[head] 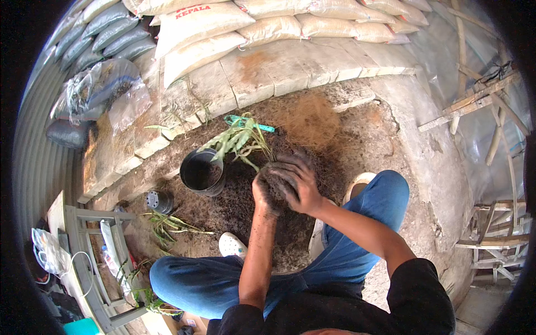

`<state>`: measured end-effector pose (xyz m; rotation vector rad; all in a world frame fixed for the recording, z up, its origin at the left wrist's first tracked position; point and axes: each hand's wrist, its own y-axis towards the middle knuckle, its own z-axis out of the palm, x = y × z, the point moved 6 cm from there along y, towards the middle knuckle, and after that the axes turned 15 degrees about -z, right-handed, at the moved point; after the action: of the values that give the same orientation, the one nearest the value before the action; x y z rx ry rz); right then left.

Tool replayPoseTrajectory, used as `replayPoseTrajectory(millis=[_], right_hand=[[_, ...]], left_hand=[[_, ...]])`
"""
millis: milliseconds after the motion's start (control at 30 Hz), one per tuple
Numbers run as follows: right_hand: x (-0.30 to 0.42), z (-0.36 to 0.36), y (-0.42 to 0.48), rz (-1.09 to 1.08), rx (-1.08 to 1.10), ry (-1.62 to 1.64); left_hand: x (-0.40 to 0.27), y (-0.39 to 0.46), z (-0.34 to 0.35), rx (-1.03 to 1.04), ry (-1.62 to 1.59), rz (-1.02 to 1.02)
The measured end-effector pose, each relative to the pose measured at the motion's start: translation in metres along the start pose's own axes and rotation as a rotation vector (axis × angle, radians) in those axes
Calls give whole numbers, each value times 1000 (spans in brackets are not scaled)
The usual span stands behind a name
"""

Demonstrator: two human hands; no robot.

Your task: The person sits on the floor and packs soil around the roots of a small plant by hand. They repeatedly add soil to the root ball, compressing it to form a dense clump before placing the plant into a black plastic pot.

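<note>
My left hand [264,193] and my right hand [302,184] are pressed around a dark root ball of soil [276,184], both smeared with dirt. From its far side a leafy plant [240,140] leans away to the left, its long pale-green leaves drooping. The root ball's underside is hidden by my hands. Close to the leaves stands a black plastic pot [203,172] with some soil inside. A turquoise hand tool [264,127], partly covered by leaves, lies behind the plant. Dark loose soil [238,213] spreads over the ground beneath my hands.
Brown fibre [312,121] is heaped beyond my hands. A small black pot [160,202] lies tipped over near cut leaves [167,228]. Concrete blocks [251,81] edge the ground, with stacked white sacks [272,31] behind. Left is a wooden bench frame [90,251]; right, wooden poles [469,100].
</note>
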<state>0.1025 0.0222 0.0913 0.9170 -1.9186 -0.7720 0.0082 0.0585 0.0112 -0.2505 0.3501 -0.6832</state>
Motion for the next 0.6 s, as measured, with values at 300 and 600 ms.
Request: replayPoseTrajectory(millis=[300,600], right_hand=[[21,-24,29,7,-128,-126],[20,-22,33,-27,-31,-32]], left_hand=[[-7,-16,19,-22,127,67],[-22,-26,54,82,-77,133]])
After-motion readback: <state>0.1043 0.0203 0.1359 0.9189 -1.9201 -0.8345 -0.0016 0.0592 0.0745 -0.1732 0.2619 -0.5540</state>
